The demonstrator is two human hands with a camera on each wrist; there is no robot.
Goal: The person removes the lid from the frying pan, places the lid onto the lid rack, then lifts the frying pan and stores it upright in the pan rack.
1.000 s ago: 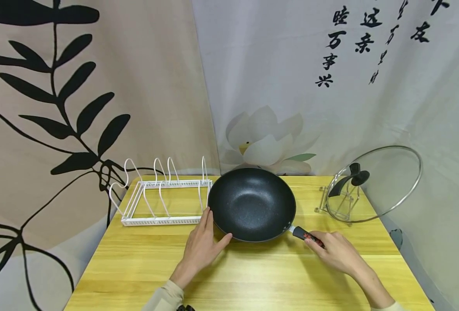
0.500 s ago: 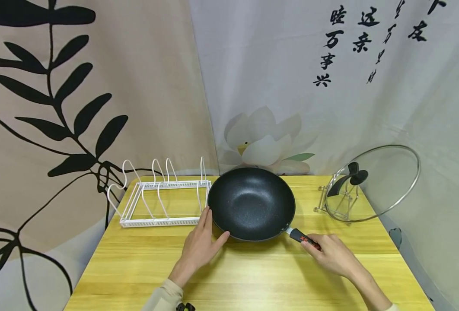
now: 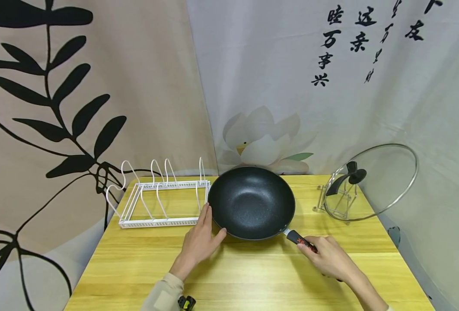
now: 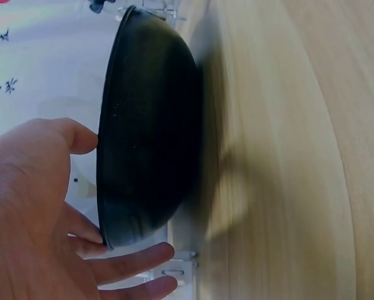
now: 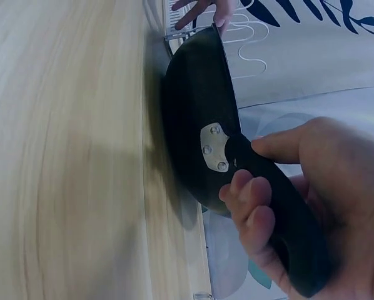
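Note:
A black wok (image 3: 250, 203) with a dark, red-patterned handle sits at the middle of the table, its inside facing up. My right hand (image 3: 328, 257) grips the handle, fingers curled round it from beneath, as the right wrist view shows the handle (image 5: 287, 219). At the wok's near-left rim, my left hand (image 3: 198, 242) touches the edge with thumb and a fingertip. In the left wrist view the other fingers (image 4: 134, 264) extend past the rim without wrapping round it.
Left of the wok stands a white wire rack (image 3: 159, 222) with upright loops. A glass lid (image 3: 389, 185) with a black knob leans in a small metal stand (image 3: 344, 203) at the back right. A patterned curtain (image 3: 264, 65) hangs behind the wooden table (image 3: 260, 276).
The view has shifted slightly. The right hand and handle sit a little farther left in the picture, while the wok stays nearly in place with the left hand at its rim.

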